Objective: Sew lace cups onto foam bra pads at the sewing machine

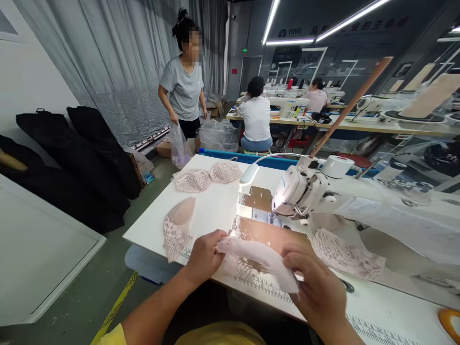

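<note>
Between my two hands a pale pink lace fabric piece [257, 256] is stretched above the table's front edge, its smooth band upward and its lace below. My left hand [206, 256] pinches its left end. Around its right end the fingers of my right hand [316, 282] are closed. Just beyond it stands the white sewing machine [302, 191], its needle area lit. A beige and lace cup piece [179, 223] lies left of my left hand. Farther back is a pair of lace cups [192, 180]. More lace fabric [348, 254] rests under the machine arm.
The white sewing table [151, 225] has ruler markings along its front. An orange tape roll [449, 321] sits at the right edge. A lamp [248, 174] hangs left of the machine head. One person [185, 86] stands holding a plastic bag; others sit at machines beyond.
</note>
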A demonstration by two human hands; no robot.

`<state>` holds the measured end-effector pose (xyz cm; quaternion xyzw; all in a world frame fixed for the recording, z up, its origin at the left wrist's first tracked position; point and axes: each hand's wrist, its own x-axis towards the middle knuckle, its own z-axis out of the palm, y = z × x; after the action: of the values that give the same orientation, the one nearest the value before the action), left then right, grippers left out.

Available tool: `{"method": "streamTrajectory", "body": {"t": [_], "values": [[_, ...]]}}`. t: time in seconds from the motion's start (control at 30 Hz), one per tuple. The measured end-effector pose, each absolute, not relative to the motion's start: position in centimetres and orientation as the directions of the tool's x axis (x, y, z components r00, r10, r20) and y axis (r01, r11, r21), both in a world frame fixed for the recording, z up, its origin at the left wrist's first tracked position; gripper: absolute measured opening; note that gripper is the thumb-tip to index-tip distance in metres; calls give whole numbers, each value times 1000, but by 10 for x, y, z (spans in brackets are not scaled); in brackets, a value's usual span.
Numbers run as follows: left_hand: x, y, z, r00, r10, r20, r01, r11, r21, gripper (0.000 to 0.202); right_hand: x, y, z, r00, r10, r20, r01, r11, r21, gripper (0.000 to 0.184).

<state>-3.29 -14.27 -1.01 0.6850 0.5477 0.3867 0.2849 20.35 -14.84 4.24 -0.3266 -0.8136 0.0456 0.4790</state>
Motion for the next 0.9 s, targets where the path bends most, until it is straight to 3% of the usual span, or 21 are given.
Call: {"method": "streamTrajectory", "body": {"t": [0.1, 0.17, 0.23, 0.3, 0.37, 0.47, 0.53, 0.6, 0.7, 0.8, 0.9], "values": [[-40, -147, -8, -1, 961, 278, 625, -216, 750, 19, 211, -153, 41, -192, 504, 842, 552, 765, -331, 24], [-39, -154, -3, 66, 982, 178, 477, -188, 858, 21, 208, -153, 38, -150, 561, 814, 534, 739, -411, 22], [-35, -165, 5, 323, 944, 64, 188, -130, 973, 37, 199, -152, 33, -205, 732, 650, 432, 664, -611, 14], [-29, -176, 14, 556, 827, 90, -56, -71, 996, 48, 186, -154, 27, -368, 868, 332, 239, 434, -869, 5], [-24, -184, 18, 583, 787, 203, -115, -167, 979, 53, 173, -160, 20, -558, 829, 33, 45, 69, -997, 12], [-22, -185, 15, 457, 822, 339, 103, -428, 898, 61, 160, -172, 12, -720, 678, -151, -111, -326, -939, 22], [-22, -180, 9, 477, 839, 263, 186, -388, 903, 69, 158, -176, 9, -747, 639, -183, -158, -439, -885, 26], [-23, -174, 3, 534, 840, 96, 139, -199, 970, 71, 161, -176, 6, -720, 666, -196, -194, -464, -864, 27], [-24, -169, -4, 530, 846, -62, 6, 69, 998, 58, 169, -169, 1, -597, 781, -183, -251, -398, -882, 26], [-22, -168, -7, 513, 850, -119, -104, 199, 975, 47, 172, -162, -6, -434, 888, -153, -271, -291, -918, 28], [-18, -165, -10, 478, 871, -113, -175, 220, 960, 44, 174, -156, -14, -283, 956, -81, -197, -141, -970, 52]]}}
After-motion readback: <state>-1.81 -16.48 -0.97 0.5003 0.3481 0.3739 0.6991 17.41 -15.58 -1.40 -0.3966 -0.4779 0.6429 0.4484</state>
